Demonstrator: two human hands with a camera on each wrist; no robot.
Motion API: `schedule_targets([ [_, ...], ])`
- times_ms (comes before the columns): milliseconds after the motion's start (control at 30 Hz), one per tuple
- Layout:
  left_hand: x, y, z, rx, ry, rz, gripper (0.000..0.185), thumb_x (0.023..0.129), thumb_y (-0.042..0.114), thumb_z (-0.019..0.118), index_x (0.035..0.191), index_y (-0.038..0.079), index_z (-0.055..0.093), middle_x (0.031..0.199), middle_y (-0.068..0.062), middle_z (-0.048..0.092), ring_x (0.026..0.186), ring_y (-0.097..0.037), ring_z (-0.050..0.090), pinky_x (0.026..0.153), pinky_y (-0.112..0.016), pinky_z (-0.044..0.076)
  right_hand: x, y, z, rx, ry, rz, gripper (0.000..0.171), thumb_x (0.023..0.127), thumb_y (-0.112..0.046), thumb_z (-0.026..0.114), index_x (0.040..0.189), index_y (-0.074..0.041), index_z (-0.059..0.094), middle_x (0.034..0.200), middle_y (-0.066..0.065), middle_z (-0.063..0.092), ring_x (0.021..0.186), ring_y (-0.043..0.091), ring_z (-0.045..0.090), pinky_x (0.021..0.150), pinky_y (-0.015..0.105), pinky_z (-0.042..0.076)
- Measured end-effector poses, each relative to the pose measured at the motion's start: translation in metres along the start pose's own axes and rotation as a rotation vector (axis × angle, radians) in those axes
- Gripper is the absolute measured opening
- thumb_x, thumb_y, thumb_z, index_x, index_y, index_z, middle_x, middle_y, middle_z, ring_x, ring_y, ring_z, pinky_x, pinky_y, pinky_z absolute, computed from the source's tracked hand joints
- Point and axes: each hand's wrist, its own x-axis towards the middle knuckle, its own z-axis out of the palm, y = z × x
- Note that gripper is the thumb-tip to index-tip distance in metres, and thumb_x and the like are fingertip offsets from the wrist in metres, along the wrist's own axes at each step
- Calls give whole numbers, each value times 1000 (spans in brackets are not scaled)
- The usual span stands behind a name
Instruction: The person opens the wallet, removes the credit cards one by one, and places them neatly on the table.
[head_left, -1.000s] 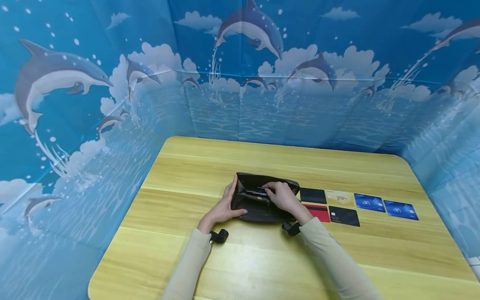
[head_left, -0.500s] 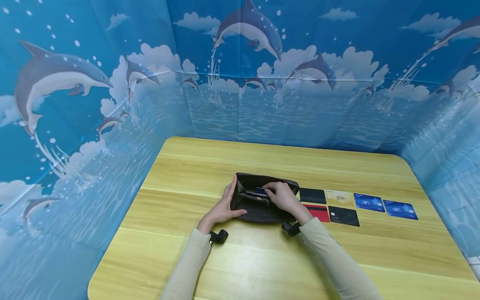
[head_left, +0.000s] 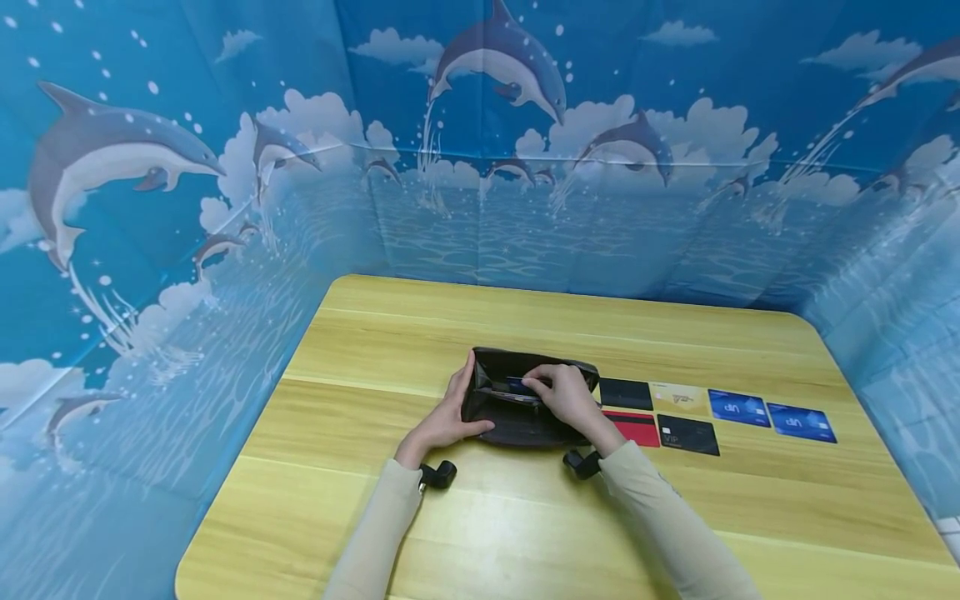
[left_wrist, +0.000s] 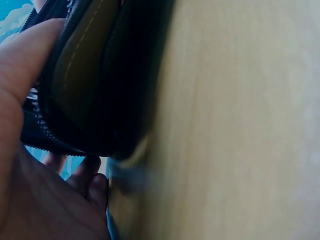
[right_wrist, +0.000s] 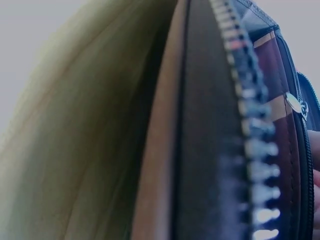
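Note:
An unzipped dark wallet [head_left: 525, 429] lies spread on the table, its mouth facing up. My left hand [head_left: 441, 419] grips its left end, thumb over the near edge and fingers along the side. The left wrist view shows that thumb [left_wrist: 30, 55] pressed on the wallet's zippered edge [left_wrist: 45, 120]. Inside the wallet, my right hand [head_left: 567, 395] pinches a dark blue card [head_left: 515, 384] by the middle divider. Much of the card is hidden by the fingers and pockets. Close up in the right wrist view are zipper teeth [right_wrist: 257, 145] and a zipper pull [right_wrist: 294, 103].
Right of the wallet lie a black card [head_left: 627, 394], a gold card [head_left: 681, 398], two blue cards, the nearer [head_left: 738, 407] and farther right one [head_left: 801, 423], a red card [head_left: 633, 428] and a black VIP card [head_left: 688, 434]. They rest on a wooden table [head_left: 375, 333].
My right fingers have shifted slightly left inside the wallet, and the dark blue card shows more at the divider. The left hand and the cards on the table stay in place.

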Motion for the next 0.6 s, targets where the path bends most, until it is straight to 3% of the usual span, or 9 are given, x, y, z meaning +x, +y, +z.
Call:
schedule_targets([
  [100, 1, 0, 0, -1, -2, 1, 110, 86, 16, 72, 151, 25, -16, 155, -16, 0, 140, -32, 8, 107, -53, 21, -2, -1, 0, -1, 41, -26, 16, 93, -23, 64, 92, -11, 74, 74, -3, 66, 46, 6, 40, 51, 28, 37],
  [233, 0, 0, 0, -3, -4, 3, 111, 86, 15, 73, 150, 25, -17, 155, -16, 0, 140, -32, 8, 107, -53, 21, -5, -3, 0, -56, 109, -89, 15, 93, -27, 63, 93, -16, 74, 59, -12, 54, 37, 4, 24, 43, 27, 25],
  [400, -1, 0, 0, 1, 3, 8, 111, 85, 16, 73, 151, 24, -16, 155, -17, 1, 140, -33, 9, 107, -53, 20, -6, -6, -3, -106, 153, -171, 10, 93, -26, 63, 95, -18, 70, 53, -16, 43, 37, 5, 31, 42, 27, 27],
  [600, 0, -1, 0, -4, 6, 5, 111, 85, 14, 73, 151, 21, -15, 154, -18, 0, 140, -36, 9, 106, -56, 21, -7, -6, -10, -80, 81, -148, 13, 92, -25, 65, 99, -15, 68, 57, -10, 50, 40, 7, 32, 44, 27, 30],
])
